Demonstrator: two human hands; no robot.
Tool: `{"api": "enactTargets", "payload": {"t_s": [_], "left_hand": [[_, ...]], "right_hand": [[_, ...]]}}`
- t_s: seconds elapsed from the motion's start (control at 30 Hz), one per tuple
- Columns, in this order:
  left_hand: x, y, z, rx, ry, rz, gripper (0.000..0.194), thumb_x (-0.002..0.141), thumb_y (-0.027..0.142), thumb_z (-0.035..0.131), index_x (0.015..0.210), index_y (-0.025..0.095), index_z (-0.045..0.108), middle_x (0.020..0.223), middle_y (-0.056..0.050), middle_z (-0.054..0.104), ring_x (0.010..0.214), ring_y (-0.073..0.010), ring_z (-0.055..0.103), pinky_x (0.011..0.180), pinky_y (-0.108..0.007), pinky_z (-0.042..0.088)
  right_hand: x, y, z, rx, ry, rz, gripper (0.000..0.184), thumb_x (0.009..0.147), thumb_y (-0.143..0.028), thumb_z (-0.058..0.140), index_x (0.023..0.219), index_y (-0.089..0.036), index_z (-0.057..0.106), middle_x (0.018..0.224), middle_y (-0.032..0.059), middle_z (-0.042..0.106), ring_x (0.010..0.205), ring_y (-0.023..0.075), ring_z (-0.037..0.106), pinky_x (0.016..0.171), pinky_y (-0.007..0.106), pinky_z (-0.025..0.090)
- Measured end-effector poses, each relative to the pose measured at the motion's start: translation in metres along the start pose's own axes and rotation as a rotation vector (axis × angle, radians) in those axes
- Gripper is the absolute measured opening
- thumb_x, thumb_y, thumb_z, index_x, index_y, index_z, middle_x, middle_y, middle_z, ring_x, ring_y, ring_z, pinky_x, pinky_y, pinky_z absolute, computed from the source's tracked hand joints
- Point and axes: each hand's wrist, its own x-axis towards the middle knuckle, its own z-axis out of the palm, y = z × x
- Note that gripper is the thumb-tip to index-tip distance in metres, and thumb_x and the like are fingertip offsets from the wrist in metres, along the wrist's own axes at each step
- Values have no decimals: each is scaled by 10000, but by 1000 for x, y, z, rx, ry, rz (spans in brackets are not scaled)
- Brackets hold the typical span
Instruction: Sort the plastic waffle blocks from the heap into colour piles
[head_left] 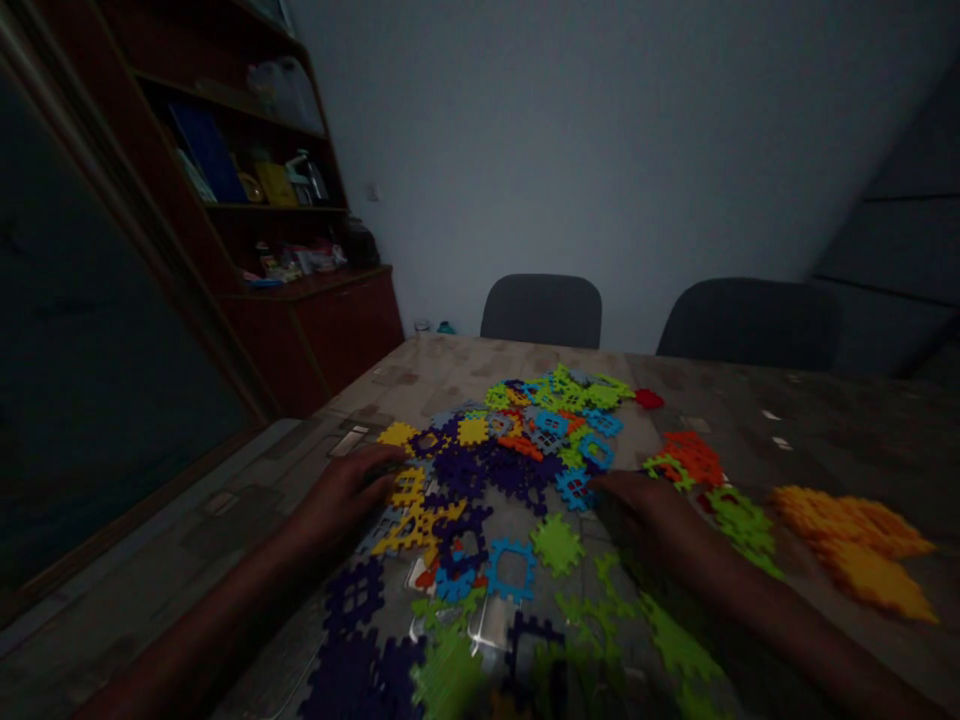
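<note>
Colourful plastic interlocking tiles with notched edges lie in a loose heap on the table. My left hand point(361, 490) is at the heap's left side, index finger and thumb apart, beside a yellow window tile point(409, 486). The fingertips of my right hand point(637, 497) are closed at the right edge of a blue window tile point(575, 489); its grip is partly hidden. Dark purple tiles point(461, 472) lie between the hands. Nearer me are a blue square frame tile point(511, 569), a green tile point(557, 545) and more purple tiles point(352, 600).
Sorted piles lie to the right: orange-red tiles point(694, 457), green tiles point(742, 525) and yellow-orange tiles point(855, 540). A red tile point(649, 399) lies beyond the heap. Two dark chairs point(541, 310) stand behind the table point(360, 400). A shelf cabinet point(345, 325) is at the left.
</note>
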Motion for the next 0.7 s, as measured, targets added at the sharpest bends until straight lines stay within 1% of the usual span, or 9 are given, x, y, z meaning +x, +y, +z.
{"api": "enactTargets", "payload": {"t_s": [0.1, 0.17, 0.27, 0.33, 0.43, 0.53, 0.7], "left_hand": [[-1, -1, 1, 6, 16, 9, 545, 870, 658, 526, 1093, 193, 700, 1192, -123, 655, 1113, -350, 608, 1021, -476, 476], [-1, 2, 4, 9, 28, 25, 551, 886, 680, 506, 1085, 206, 704, 1186, -111, 659, 1104, -337, 613, 1007, -453, 489], [-2, 7, 10, 12, 31, 61, 572, 892, 715, 492, 1056, 217, 721, 1157, -98, 674, 1080, -323, 628, 996, -421, 505], [-3, 11, 14, 17, 25, 85, 570, 898, 720, 495, 1044, 222, 731, 1148, -92, 680, 1068, -312, 638, 1002, -401, 508], [-4, 17, 17, 28, 22, 114, 555, 909, 711, 503, 1050, 228, 736, 1145, -87, 683, 1060, -301, 644, 994, -385, 518], [-6, 23, 17, 31, 15, 146, 505, 935, 667, 500, 1070, 236, 728, 1142, -73, 685, 1048, -279, 650, 982, -364, 523], [-9, 35, 19, 15, -27, 218, 369, 979, 517, 487, 1066, 242, 716, 1137, -51, 685, 1048, -231, 650, 960, -309, 520]], "right_hand": [[4, 27, -10, -121, 23, 109, 315, 860, -130, 432, 961, -203, 721, 1043, 121, 746, 956, 293, 690, 828, 380, 508], [6, 32, -12, -146, 8, 81, 305, 865, -127, 444, 989, -202, 712, 1052, 114, 738, 966, 280, 675, 842, 368, 491], [12, 25, -9, -187, -58, -55, 282, 863, -121, 494, 1057, -191, 685, 1129, 119, 698, 1032, 266, 622, 900, 369, 456], [18, 16, -5, -228, -100, -97, 324, 822, -122, 577, 1132, -176, 653, 1162, 124, 672, 1073, 274, 586, 924, 378, 438], [26, 4, 2, -276, -124, -78, 417, 784, -159, 665, 1199, -144, 625, 1149, 142, 653, 1075, 308, 561, 919, 412, 430], [29, -4, 7, -315, -128, -75, 390, 815, -200, 665, 1196, -124, 635, 1140, 168, 642, 1052, 329, 558, 903, 435, 426], [24, -14, 7, -358, -125, -73, 308, 859, -185, 582, 1149, -110, 654, 1034, 168, 669, 992, 315, 585, 860, 404, 436]]}}
